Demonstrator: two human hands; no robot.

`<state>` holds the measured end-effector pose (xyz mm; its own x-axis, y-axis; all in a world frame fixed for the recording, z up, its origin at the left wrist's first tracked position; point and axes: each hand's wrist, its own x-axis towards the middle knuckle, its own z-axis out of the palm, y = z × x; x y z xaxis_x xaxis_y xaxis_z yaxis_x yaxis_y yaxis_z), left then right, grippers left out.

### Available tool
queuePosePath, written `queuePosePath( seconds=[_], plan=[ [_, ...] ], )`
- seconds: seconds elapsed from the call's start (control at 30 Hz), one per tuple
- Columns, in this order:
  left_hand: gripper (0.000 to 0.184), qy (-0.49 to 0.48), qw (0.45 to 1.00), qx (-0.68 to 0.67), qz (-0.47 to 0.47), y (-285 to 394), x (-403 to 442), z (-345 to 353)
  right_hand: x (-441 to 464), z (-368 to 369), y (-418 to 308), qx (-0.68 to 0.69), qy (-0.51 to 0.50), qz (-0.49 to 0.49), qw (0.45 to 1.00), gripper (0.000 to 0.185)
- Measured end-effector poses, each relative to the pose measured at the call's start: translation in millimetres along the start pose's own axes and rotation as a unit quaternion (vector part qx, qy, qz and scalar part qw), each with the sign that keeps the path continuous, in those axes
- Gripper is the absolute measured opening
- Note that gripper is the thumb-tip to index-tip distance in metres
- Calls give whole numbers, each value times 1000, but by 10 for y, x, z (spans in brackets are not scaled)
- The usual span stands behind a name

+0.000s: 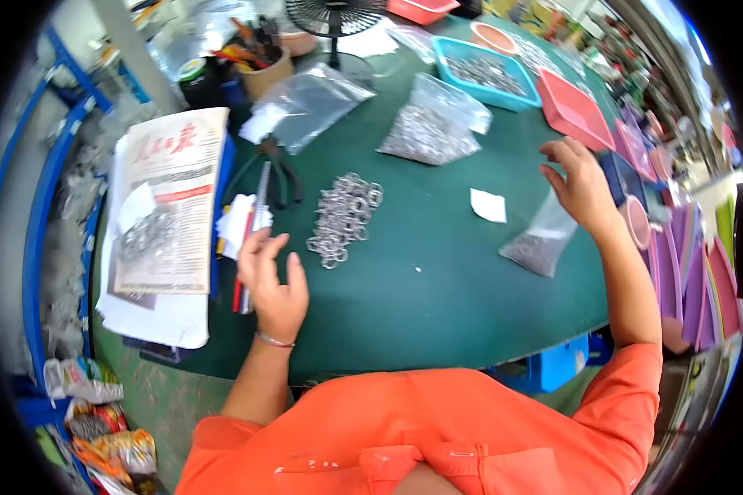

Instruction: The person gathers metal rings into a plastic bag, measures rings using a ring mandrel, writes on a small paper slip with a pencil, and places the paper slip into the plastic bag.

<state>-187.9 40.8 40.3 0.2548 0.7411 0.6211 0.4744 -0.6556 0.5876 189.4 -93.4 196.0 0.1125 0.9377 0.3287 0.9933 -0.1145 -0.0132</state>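
My left hand point(274, 280) is open, its fingers spread near a red pen point(238, 295) and a pile of metal rings point(344, 216) on the green table. Over on the right, my right hand point(580, 180) hangs open with curled fingers above a clear bag of small dark parts point(540, 244). That bag lies partly under my right wrist; whether they touch I cannot tell. A white slip of paper point(488, 205) lies between the rings and the bag. Further back sits a larger clear bag of small metal parts point(431, 132).
Newspapers point(169, 210) are stacked at the left edge, beside black-handled pliers point(271, 169). An empty-looking plastic bag point(314, 103), a black fan point(336, 16) and a tool pot point(266, 76) stand behind. A blue tray point(487, 73) and a pink tray point(574, 109) line the back right.
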Motion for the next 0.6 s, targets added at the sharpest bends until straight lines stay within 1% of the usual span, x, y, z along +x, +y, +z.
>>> queuePosePath(
  seconds=[0.03, 0.1, 0.17, 0.2, 0.27, 0.3, 0.37, 0.4, 0.47, 0.5, 0.57, 0.6],
  plan=[
    [31, 11, 1000, -19, -2, -12, -4, 8, 131, 113, -115, 46, 23, -39, 998, 24],
    [30, 36, 999, -21, 14, -45, 12, 9, 430, 437, -409, 61, 50, -106, 991, 27],
    [29, 36, 999, -29, 4, -61, -2, -6, 752, 833, -647, 106, 23, -146, 983, 37],
    [28, 35, 999, -24, 2, -82, -11, -10, 926, 1087, -736, 93, 56, -185, 977, 39],
    [25, 31, 999, -31, -14, -113, -32, -23, 1302, 1522, -921, 41, 63, -227, 971, 48],
    [24, 32, 999, -37, -20, -128, -34, -25, 1459, 1706, -1027, 7, 61, -226, 972, 51],
    [25, 34, 999, -33, -22, -123, -29, -18, 1686, 2049, -1208, -71, 102, -206, 971, 49],
    [25, 32, 998, -43, -22, -122, -21, -22, 1784, 2176, -1230, -72, 111, -219, 967, 49],
    [25, 30, 998, -56, -24, -100, -6, -27, 1905, 2311, -1317, -96, 139, -183, 969, 38],
    [25, 40, 997, -54, -35, -101, 1, -35, 1960, 2295, -1316, -95, 136, -197, 966, 38],
    [23, 19, 997, -68, -24, -112, 12, -43, 2074, 2198, -1207, -118, 49, -157, 979, 26],
    [24, 17, 997, -75, -25, -125, 6, -37, 2120, 2173, -1159, -53, 138, -164, 975, 16]
  ],
)
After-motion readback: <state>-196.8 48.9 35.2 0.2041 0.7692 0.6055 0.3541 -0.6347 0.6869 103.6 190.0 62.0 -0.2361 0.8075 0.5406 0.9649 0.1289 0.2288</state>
